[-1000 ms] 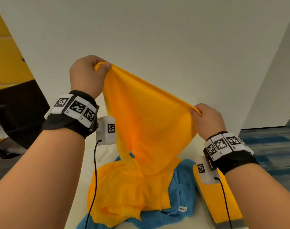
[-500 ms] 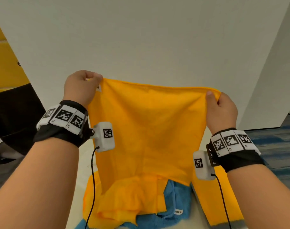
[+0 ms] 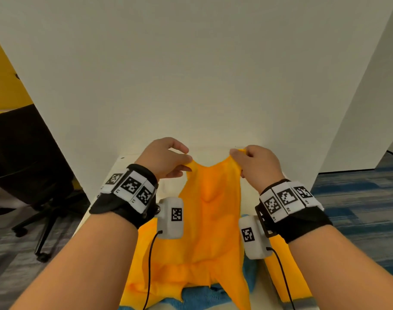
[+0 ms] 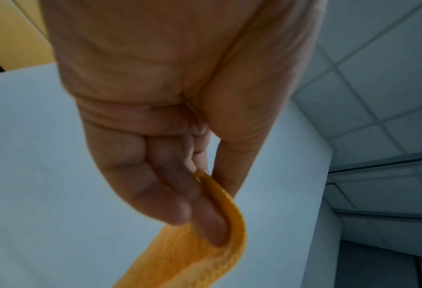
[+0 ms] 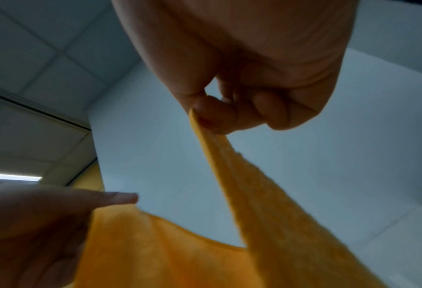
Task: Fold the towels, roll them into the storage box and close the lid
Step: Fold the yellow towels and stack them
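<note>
Towel (image 3: 210,222) orange, plain. Lower towel (image 3: 196,297) blue. Wristbands (image 3: 126,198) black, white tags with black square codes. Wall (image 3: 191,74) white. Chair (image 3: 23,153) black. Carpet (image 3: 359,198) blue-grey striped.

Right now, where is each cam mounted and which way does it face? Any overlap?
Head: on the head, looking forward and down; both forearms, left hand and right hand holding up the orange towel.
Left wrist: under the left wrist, looking up along the palm at the grip on a towel corner.
Right wrist: under the right wrist, looking up at the pinched edge.
Shared: right wrist and head both show the left hand.
</note>
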Demonstrator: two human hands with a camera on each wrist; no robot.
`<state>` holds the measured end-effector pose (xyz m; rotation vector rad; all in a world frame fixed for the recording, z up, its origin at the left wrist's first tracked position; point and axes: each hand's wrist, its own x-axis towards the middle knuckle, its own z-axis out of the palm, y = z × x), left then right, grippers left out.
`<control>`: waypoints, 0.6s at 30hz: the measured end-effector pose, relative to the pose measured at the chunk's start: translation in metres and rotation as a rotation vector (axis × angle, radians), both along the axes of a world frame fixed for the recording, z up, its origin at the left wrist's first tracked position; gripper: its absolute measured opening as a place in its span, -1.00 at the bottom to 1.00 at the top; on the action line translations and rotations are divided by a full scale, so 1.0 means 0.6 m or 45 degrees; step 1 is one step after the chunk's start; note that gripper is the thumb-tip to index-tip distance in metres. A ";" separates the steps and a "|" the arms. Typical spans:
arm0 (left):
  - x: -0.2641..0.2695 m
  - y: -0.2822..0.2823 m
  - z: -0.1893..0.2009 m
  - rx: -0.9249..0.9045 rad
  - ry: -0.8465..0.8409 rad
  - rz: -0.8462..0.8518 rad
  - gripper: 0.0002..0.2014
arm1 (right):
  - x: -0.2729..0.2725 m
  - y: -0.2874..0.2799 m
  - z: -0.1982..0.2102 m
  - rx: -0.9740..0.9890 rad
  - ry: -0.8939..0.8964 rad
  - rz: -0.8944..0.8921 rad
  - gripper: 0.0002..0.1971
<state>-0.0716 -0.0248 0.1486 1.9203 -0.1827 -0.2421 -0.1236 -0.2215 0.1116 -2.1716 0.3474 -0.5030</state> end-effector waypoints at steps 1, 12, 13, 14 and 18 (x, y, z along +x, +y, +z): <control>-0.004 -0.005 -0.001 -0.006 0.013 -0.027 -0.83 | -0.002 0.009 0.001 0.003 -0.013 0.056 -0.59; -0.013 -0.029 0.006 -0.129 0.199 -0.139 -0.75 | 0.001 0.048 0.003 -0.413 -0.070 0.386 -0.67; -0.013 -0.029 0.008 -0.143 0.204 -0.133 -0.74 | 0.001 0.047 0.003 -0.471 -0.066 0.392 -0.66; -0.013 -0.028 0.008 -0.161 0.211 -0.128 -0.74 | 0.002 0.047 0.002 -0.526 -0.062 0.393 -0.66; -0.008 -0.028 0.006 -0.105 0.137 -0.164 -0.73 | 0.005 0.046 -0.003 -0.696 -0.086 0.360 -0.68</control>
